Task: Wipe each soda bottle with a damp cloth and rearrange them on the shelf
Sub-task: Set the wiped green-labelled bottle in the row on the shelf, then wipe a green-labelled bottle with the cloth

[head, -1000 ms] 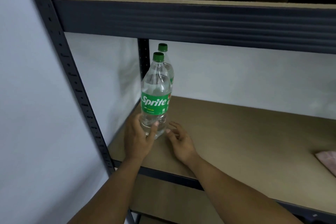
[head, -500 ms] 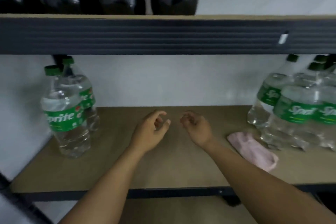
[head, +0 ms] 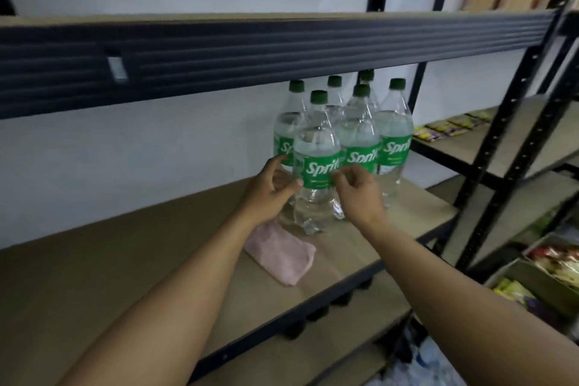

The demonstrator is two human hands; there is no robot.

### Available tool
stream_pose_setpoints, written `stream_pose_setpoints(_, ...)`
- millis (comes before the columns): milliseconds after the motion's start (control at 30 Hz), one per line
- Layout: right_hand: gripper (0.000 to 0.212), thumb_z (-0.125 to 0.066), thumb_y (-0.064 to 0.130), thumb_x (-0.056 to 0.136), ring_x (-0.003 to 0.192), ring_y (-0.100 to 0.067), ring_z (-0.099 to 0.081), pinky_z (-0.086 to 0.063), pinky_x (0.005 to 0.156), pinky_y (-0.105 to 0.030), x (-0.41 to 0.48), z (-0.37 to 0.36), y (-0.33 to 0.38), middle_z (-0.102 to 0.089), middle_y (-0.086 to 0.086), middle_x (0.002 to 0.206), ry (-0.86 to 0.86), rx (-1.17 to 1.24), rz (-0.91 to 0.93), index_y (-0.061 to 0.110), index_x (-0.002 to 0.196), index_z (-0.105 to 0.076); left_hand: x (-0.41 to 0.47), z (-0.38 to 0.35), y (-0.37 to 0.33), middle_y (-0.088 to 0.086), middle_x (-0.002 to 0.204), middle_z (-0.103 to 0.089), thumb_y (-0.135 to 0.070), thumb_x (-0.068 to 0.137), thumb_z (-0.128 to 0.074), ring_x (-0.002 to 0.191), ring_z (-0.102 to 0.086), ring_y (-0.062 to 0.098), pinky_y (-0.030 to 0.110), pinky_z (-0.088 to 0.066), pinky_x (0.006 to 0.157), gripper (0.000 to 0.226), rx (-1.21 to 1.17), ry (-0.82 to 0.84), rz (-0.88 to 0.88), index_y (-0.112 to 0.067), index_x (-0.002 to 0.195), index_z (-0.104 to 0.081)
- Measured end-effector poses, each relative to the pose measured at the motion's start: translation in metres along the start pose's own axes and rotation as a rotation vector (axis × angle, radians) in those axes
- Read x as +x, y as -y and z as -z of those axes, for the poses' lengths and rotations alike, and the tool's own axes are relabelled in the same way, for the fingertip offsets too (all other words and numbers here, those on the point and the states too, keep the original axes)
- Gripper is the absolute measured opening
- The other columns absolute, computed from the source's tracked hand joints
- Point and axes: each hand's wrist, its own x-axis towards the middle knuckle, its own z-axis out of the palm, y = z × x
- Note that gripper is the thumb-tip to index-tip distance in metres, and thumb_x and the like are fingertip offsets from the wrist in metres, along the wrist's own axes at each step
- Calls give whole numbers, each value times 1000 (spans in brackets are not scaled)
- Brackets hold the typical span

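Two bare forearms reach up from the lower edge of the view toward the right end of a brown shelf board (head: 131, 263) with a dark metal front rail. Nearest on the board lies a folded pink cloth (head: 279, 255), resting flat, just in front of the bottles and partly under the left forearm; neither hand touches it. Beyond it, the left hand (head: 268, 190) and the right hand (head: 357, 194) flank the front Sprite bottle (head: 317, 163), a clear bottle with a green cap and green label that stands upright on the shelf. The left hand's fingers are loosely curled, the thumb lying against the left edge of the label; the right hand's fingers are bent, their tips at the label's right edge. Both hands are half open and neither is wrapped around the bottle; motion blur leaves it unclear how firmly they press it. Behind and beside this bottle stand the other Sprite bottles (head: 393, 138), upright and packed close together against the white wall. Above them runs the dark ribbed beam (head: 282, 50) of the next shelf. Farther right, past the black perforated uprights, a neighbouring rack (head: 501, 147) carries small packaged goods.
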Motion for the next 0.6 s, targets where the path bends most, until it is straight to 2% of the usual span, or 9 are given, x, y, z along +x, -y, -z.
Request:
stream_pose_setpoints(67, 28, -61, 45, 103, 100, -18, -69, -57, 84, -37, 4, 5, -5, -71, 3, 113, 64, 3, -51, 31, 127, -57, 11, -13, -3, -3, 142, -59, -57, 85, -77, 125, -62, 17, 43, -56, 102, 91, -36, 57, 31, -41, 158, -26)
stream_pose_setpoints(100, 40, -59, 47, 104, 110, -19, -67, -57, 92, -41, 4, 6, -5, -68, 1, 124, 112, -2, -66, 32, 139, -51, 14, -18, -6, -5, 143, -56, -50, 88, -79, 129, -59, 16, 43, -55, 104, 96, -55, 84, 36, -38, 162, -19)
stream_pose_setpoints(167, 51, -56, 47, 106, 119, -21, -64, -53, 97, -41, 2, 7, -5, -64, -1, 134, 172, -6, -57, 30, 152, -42, 16, -26, -10, -9, 141, -51, -35, 91, -80, 131, -56, 15, 42, -53, 107, 102, -76, 100, 26, -30, 166, -11)
stream_pose_setpoints(300, 55, -59, 45, 105, 125, -22, -63, -55, 93, -39, 1, 15, -13, -63, -3, 142, 222, 67, -76, 34, 156, -39, 12, -30, -8, -8, 138, -53, -37, 81, -89, 128, -58, 16, 48, -55, 105, 110, -93, 62, 17, -34, 163, -14)
stream_pose_setpoints(367, 66, -63, 46, 103, 123, -19, -65, -55, 100, -42, 4, 24, -16, -65, 0, 136, 264, 61, -62, 38, 160, -33, 9, -26, -9, -3, 145, -54, -42, 74, -93, 129, -58, 18, 49, -56, 104, 115, -78, 50, 16, -41, 159, -14)
stream_pose_setpoints(433, 74, -67, 46, 101, 114, -15, -68, -57, 97, -39, 5, 37, -12, -68, 2, 125, 350, 8, -15, 44, 163, -26, 6, -22, -11, -1, 152, -52, -43, 70, -95, 132, -56, 17, 49, -54, 106, 119, -45, 61, -9, -48, 156, -13)
stream_pose_setpoints(500, 78, -71, 46, 98, 110, -13, -70, -59, 93, -36, 5, 47, -10, -67, 0, 122, 412, -44, 32, 47, 162, -26, 2, -21, -13, -3, 156, -46, -38, 71, -96, 135, -52, 15, 44, -52, 108, 124, -29, 87, -33, -45, 160, -9)
stream_pose_setpoints(600, 84, -72, 50, 95, 119, -11, -68, -60, 99, -41, -3, 54, -7, -58, 7, 144, 447, -104, 114, 53, 162, -21, -6, -23, -18, -6, 156, -42, -23, 76, -94, 136, -48, 11, 24, -52, 101, 123, -60, 106, -67, -38, 164, -10)
